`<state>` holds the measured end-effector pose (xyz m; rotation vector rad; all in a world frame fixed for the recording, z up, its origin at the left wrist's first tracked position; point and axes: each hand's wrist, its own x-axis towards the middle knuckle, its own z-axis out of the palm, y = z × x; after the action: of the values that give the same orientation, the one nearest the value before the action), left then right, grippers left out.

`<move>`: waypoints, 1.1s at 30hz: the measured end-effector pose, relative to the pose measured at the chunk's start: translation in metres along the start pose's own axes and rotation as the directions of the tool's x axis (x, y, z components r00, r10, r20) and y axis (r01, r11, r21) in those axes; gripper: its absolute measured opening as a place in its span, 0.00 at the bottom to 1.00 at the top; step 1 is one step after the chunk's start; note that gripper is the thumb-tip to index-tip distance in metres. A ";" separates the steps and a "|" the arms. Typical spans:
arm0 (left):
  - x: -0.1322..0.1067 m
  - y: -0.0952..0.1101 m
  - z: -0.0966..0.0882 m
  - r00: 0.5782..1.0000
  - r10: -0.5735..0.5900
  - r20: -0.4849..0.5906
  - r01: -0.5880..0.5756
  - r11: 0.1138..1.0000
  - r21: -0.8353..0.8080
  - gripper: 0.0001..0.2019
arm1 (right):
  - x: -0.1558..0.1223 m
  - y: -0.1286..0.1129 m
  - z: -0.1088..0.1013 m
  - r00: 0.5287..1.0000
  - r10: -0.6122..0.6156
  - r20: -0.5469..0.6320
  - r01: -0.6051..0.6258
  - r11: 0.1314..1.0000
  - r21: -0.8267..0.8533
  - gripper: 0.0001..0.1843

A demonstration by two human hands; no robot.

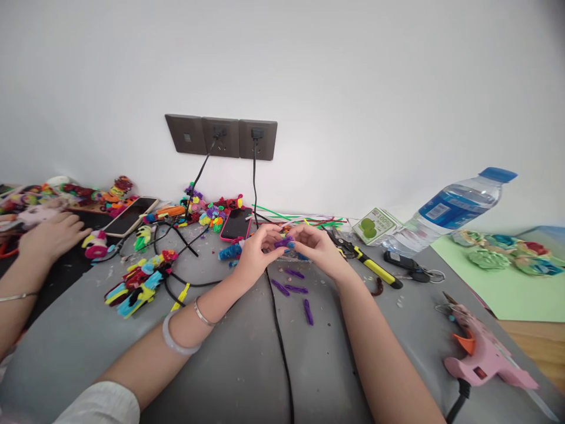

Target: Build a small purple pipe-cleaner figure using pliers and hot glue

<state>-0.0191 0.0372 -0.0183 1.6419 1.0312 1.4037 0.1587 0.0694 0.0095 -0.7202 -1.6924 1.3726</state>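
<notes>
Both my hands meet over the middle of the grey table (pixel 247 365). My left hand (pixel 256 253) and my right hand (pixel 318 247) are closed in a pinch on one small purple pipe-cleaner piece (pixel 283 241) held between them. Below them several short purple pipe-cleaner bits (pixel 295 288) lie loose on the table. A black cable (pixel 279 335) runs down between my forearms. My left wrist wears bracelets.
Another person's hand (pixel 50 235) rests at far left by colourful craft pieces (pixel 136 282). Two phones (pixel 236 224) charge from wall sockets (pixel 220 135). A pink glue gun (pixel 483 353), yellow-handled pliers (pixel 371 265), keys, a tilted water bottle (pixel 445 212) and green paper with flowers (pixel 507 253) lie right.
</notes>
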 end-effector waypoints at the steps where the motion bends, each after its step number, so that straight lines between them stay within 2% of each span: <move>1: 0.000 0.000 0.000 1.000 0.007 -0.001 -0.007 1.000 0.001 0.17 | 0.000 -0.001 0.000 1.000 -0.006 -0.004 0.006 1.000 0.001 0.13; 10: 0.001 -0.002 0.001 0.999 0.038 0.010 -0.038 0.999 0.009 0.07 | -0.002 0.000 -0.003 0.999 -0.030 -0.019 0.030 0.999 0.025 0.15; 17: 0.001 0.001 0.001 1.000 -0.006 0.010 0.006 0.998 -0.070 0.08 | -0.001 0.000 -0.004 0.999 -0.030 -0.024 0.031 0.999 0.044 0.13; 26: 0.000 0.000 0.001 1.000 0.007 0.001 -0.007 0.983 -0.183 0.13 | 0.000 0.003 -0.006 0.996 -0.029 -0.082 0.030 0.999 0.013 0.16; 33: 0.000 -0.003 0.002 1.000 -0.014 -0.025 0.009 0.981 -0.195 0.13 | -0.001 -0.001 -0.006 0.994 -0.011 -0.107 0.007 0.999 -0.039 0.17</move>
<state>-0.0170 0.0386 -0.0218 1.4770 0.8860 1.4733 0.1647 0.0716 0.0104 -0.7934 -1.6399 1.2755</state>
